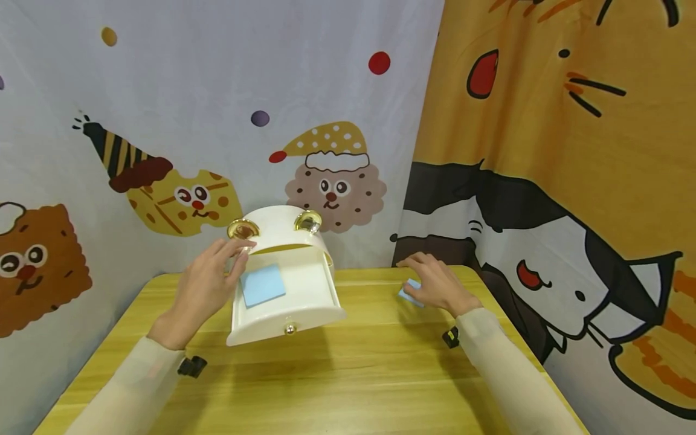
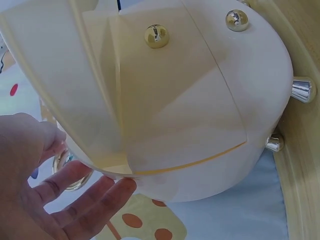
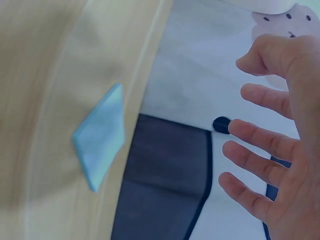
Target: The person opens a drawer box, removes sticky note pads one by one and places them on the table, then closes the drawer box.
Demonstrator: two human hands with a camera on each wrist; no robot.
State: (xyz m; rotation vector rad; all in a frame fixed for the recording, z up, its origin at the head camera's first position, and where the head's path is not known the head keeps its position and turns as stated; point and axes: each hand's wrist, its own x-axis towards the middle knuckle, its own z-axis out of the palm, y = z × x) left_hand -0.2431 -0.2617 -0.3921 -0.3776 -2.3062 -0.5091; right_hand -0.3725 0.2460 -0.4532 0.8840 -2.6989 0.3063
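A white, round-bodied drawer box (image 1: 276, 219) with gold fittings stands at the back of the table, its upper drawer (image 1: 310, 317) pulled out. Inside that drawer lies a square light-blue pad (image 1: 263, 286). My left hand (image 1: 202, 291) is at the left side of the box. In the left wrist view, its fingertips (image 2: 122, 189) are extended right at the box's edge beside the drawer. My right hand (image 1: 439, 289) hangs over a second light-blue pad (image 3: 101, 139) on the table, partly covering it in the head view. Its fingers are spread and hold nothing.
Two gold bell-like cups (image 1: 308, 221) sit on top of the box, and a gold knob (image 1: 290, 328) on the drawer front. The wooden table (image 1: 348, 386) runs back to printed cloth hangings (image 1: 348, 72) behind and at the right.
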